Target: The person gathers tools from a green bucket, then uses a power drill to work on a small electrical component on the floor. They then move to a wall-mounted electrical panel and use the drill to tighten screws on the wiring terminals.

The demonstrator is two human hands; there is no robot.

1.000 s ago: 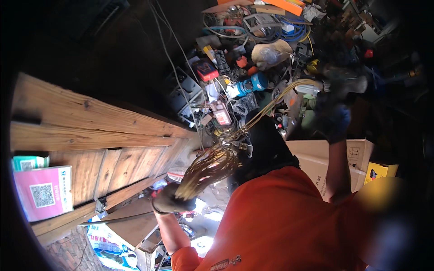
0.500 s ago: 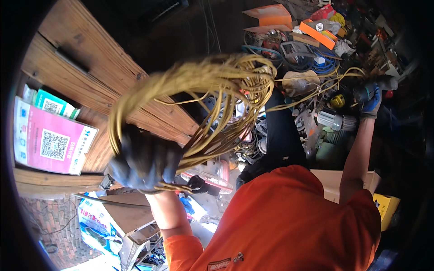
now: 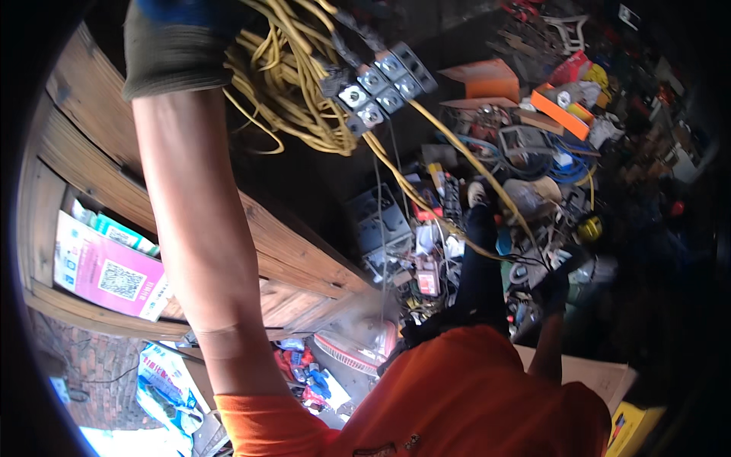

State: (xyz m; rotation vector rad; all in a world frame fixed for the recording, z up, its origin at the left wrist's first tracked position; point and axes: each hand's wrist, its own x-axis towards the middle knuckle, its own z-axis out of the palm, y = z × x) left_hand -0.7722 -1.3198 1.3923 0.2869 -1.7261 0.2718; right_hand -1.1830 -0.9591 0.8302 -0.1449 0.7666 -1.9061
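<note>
My left hand (image 3: 181, 46), in a glove with a grey-green cuff and blue palm, is raised at the upper left. Its fingers lie beyond the upper edge, so their grip is hidden. Beside it hangs a bundle of yellow wire (image 3: 293, 99). In front of the bundle is a grey terminal block (image 3: 384, 87) with metal screws, joined to dark-taped leads above. Two yellow wires (image 3: 476, 164) slant from the block area down toward my right hand (image 3: 554, 283). That hand is low at the right, dark and smeared; whether it holds the wire ends cannot be made out.
Wooden planks (image 3: 304, 263) run along the left, with a pink printed card (image 3: 114, 266) on them. Clutter covers the floor ahead: an orange open box (image 3: 563, 110), blue coiled cable (image 3: 575, 169) and a grey case (image 3: 381, 221). A red-rimmed fan-like object (image 3: 354, 346) lies near my left side.
My left hand has risen from the middle left to the upper edge, and the yellow bundle went up too. My right hand has dropped inward. The terminal block has come into view.
</note>
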